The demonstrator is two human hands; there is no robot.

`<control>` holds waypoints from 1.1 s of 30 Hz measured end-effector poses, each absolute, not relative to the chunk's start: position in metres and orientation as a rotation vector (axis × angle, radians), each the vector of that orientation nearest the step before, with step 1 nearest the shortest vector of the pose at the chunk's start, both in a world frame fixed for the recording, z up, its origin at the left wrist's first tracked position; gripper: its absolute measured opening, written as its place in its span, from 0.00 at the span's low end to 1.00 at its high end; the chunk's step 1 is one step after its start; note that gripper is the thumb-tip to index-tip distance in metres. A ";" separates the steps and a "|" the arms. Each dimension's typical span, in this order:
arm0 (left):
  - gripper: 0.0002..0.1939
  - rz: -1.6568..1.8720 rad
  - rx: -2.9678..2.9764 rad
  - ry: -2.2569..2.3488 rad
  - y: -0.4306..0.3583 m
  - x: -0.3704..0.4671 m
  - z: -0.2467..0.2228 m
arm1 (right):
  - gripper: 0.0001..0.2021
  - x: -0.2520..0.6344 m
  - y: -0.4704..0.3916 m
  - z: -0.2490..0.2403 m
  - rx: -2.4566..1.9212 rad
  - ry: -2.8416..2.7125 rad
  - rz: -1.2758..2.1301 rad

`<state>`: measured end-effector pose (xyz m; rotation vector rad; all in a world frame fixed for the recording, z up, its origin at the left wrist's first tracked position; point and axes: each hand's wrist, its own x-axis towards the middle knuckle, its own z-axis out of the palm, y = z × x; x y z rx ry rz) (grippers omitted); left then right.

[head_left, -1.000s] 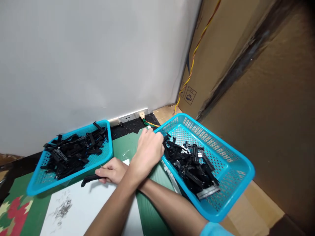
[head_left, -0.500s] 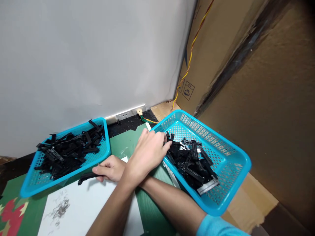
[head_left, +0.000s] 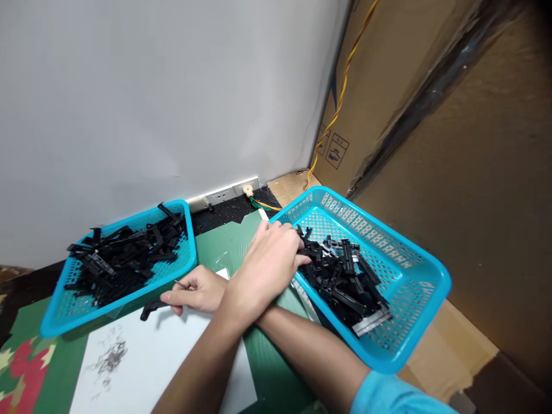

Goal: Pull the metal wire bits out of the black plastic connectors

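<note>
My forearms cross, the left over the right. My right hand, on the left side, is closed on a slim black plastic part with a hooked end, held above the white sheet. A thin pin-like piece also sticks out at its fingertips. My left hand reaches over the near left rim of the right blue basket, its fingers curled down at the heap of black plastic parts. What those fingers hold is hidden. The left blue basket carries another heap of black parts.
Tiny thin metal pieces lie in a pile on the white sheet, on a green tabletop. Behind are a power socket strip with a plug and a pale wall. Large cardboard boxes stand at the right, with a twisted yellow cable.
The view has shifted slightly, moving the scene a little to the right. My left hand stays at the right basket; my right hand still holds the black plastic part, now more covered by its fingers.
</note>
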<state>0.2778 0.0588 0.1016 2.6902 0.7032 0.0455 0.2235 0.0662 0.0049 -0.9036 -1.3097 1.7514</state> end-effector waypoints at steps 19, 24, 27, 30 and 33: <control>0.18 0.125 2.644 0.694 0.093 0.253 0.093 | 0.21 0.226 0.065 0.000 -0.744 -1.276 1.812; 0.17 0.111 2.661 0.646 0.080 0.265 0.099 | 0.20 0.218 0.065 -0.011 -0.766 -1.260 1.744; 0.20 0.054 2.590 0.566 0.071 0.272 0.103 | 0.19 0.220 0.063 -0.008 -0.802 -1.260 1.698; 0.23 -0.043 2.593 0.477 0.062 0.276 0.102 | 0.19 0.225 0.061 0.002 -0.840 -1.278 1.702; 0.32 -0.128 2.633 0.412 0.055 0.279 0.098 | 0.19 0.228 0.060 0.006 -0.848 -1.297 1.724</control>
